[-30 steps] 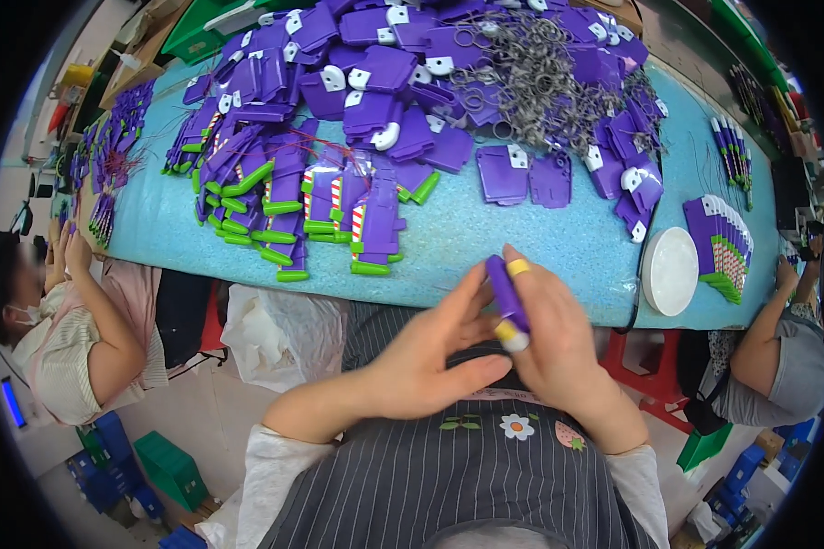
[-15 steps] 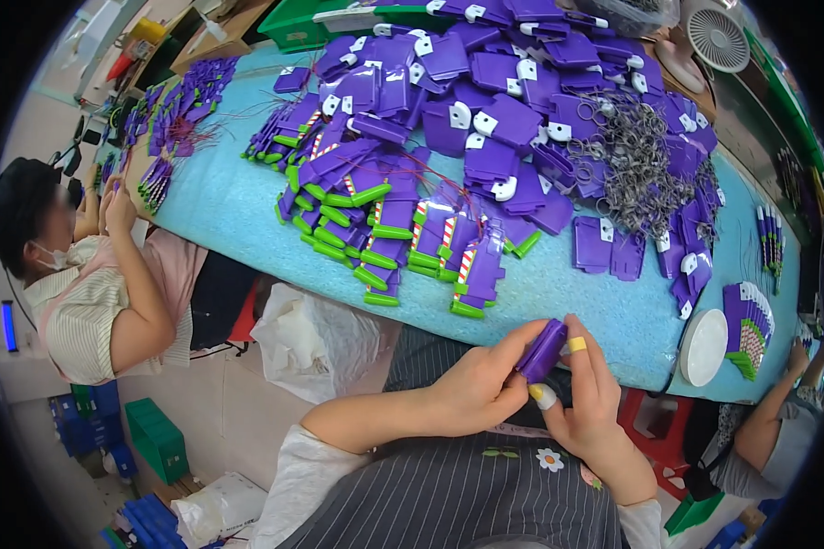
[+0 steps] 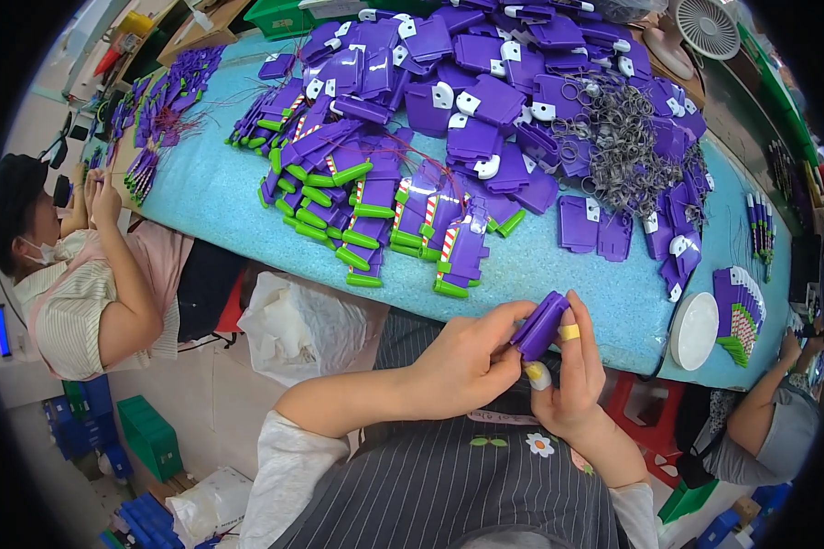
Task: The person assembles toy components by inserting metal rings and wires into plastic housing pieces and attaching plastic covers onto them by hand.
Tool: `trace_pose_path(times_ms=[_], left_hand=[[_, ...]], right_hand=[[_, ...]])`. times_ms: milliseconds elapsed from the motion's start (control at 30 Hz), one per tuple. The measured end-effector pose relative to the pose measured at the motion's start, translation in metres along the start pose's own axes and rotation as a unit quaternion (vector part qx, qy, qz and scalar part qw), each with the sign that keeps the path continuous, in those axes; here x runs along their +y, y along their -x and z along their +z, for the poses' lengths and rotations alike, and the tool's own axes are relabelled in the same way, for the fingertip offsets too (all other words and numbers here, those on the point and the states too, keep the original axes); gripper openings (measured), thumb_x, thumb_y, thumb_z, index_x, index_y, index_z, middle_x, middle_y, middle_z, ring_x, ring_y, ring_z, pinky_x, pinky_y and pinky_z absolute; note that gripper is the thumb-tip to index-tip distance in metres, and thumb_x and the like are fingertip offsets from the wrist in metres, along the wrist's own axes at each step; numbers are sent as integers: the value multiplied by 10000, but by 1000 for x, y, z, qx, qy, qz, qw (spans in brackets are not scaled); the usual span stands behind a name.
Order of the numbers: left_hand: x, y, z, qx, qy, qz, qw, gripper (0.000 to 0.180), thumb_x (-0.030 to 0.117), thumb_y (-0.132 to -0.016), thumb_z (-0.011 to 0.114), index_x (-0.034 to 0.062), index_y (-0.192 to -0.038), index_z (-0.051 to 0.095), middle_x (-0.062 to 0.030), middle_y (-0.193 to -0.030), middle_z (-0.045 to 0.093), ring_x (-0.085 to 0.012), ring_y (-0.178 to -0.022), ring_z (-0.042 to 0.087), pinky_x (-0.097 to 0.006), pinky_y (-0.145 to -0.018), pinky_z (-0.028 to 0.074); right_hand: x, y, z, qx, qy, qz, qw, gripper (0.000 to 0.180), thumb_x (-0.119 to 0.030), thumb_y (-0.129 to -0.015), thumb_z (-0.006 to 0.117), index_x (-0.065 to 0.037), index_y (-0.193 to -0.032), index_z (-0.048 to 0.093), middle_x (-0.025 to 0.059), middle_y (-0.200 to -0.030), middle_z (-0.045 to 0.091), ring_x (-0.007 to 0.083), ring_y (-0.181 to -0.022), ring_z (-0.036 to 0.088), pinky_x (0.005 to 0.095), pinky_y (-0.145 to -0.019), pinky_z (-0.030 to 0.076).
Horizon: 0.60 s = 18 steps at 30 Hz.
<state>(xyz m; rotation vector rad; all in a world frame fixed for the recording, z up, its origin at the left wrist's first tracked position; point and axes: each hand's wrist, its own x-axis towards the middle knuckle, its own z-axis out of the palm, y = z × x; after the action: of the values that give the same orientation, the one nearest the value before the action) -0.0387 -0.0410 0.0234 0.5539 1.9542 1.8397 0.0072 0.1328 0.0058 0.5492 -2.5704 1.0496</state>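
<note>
Above my lap, just off the table's near edge, a purple plastic casing (image 3: 539, 327) is held tilted between both hands. My left hand (image 3: 462, 364) pinches its left, lower end between thumb and fingers. Around the right side of the casing are the fingers of my right hand (image 3: 572, 389), thumb low and forefinger raised, with yellow tape on a finger and the thumb. On the table nearest the hands lie purple pieces with green tips and red-striped edges (image 3: 453, 247). Purple casings with white corners (image 3: 494, 96) form a large pile behind them.
A tangle of metal rings (image 3: 618, 137) lies on the pile's right side. A white round dish (image 3: 695, 331) stands at the table's right edge, beside a fanned stack of finished-looking pieces (image 3: 738, 311). A co-worker (image 3: 92, 274) sits at the left; another person's arm (image 3: 760, 403) shows at right. A white bag (image 3: 307, 320) stands below the table.
Both hands and the purple casing have risen slightly in the picture, and the casing is turned a little. The whole view has shifted slightly. Both hands keep their hold.
</note>
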Motion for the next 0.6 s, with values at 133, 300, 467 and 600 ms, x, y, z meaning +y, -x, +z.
trace_pose_path(times_ms=[133, 300, 467, 600], left_hand=[[10, -4, -8, -44, -18, -21, 999, 398, -27, -791, 514, -50, -1179, 425, -104, -666, 585, -137, -561, 566, -280, -518, 439], [6, -12, -9, -22, -3, 0, 1000, 327, 6, -784, 526, -34, -1104, 478, -116, -620, 566, -189, -490, 549, -305, -459, 395], [-2, -15, -5, 5, 84, -31, 996, 238, 1, -796, 543, -47, -1023, 491, -83, -641, 595, -100, -536, 559, -269, -478, 424], [-5, -19, 3, -7, 207, -134, 969, 210, -60, -847, 478, -63, -1057, 467, -121, -922, 624, -158, -824, 630, -285, -731, 531]], right_hand=[[1, 1, -3, 8, -6, -15, 1000, 601, 1, -724, 636, 162, -1240, 376, 391, -1222, 403, 502, -1080, 495, 450, -857, 470], [1, -5, 3, 44, 30, -10, 999, 584, -53, -771, 628, 159, -1250, 370, 396, -1219, 403, 503, -1066, 502, 440, -847, 472], [2, -13, 3, 48, 77, -16, 996, 527, -63, -818, 570, 157, -1253, 368, 393, -1232, 392, 491, -1081, 495, 445, -865, 458], [6, -18, 3, 14, 98, -3, 995, 451, -19, -815, 516, 127, -1232, 425, 361, -1259, 403, 496, -1122, 466, 476, -914, 414]])
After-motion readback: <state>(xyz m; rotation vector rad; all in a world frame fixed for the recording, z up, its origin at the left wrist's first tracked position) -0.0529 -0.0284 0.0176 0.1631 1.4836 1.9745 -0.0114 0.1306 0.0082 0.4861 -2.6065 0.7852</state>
